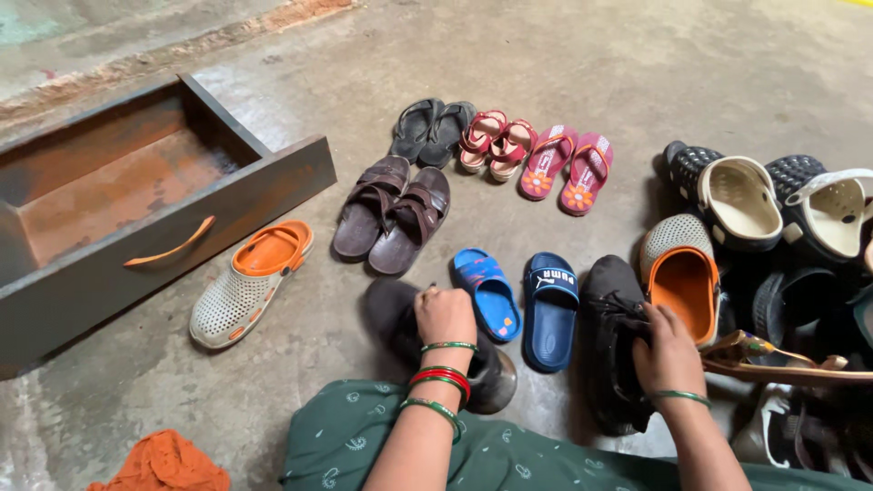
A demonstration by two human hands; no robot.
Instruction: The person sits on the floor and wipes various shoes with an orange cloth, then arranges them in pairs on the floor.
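Black shoes are in both hands: the left hand (445,315) closes over the top of one black shoe (400,318) just left of the blue slide sandals (520,302), and the right hand (667,347) grips the other black shoe (611,336) just right of them. Both rest on the concrete floor (546,73). Judging by the neat pairs above the blue sandals, sorting footwear into pairs seems underway; next would call for bringing these two together side by side. The left shoe's heel is hidden behind the wrist and bangles. The heap right of the blue sandals is cut off and tangled.
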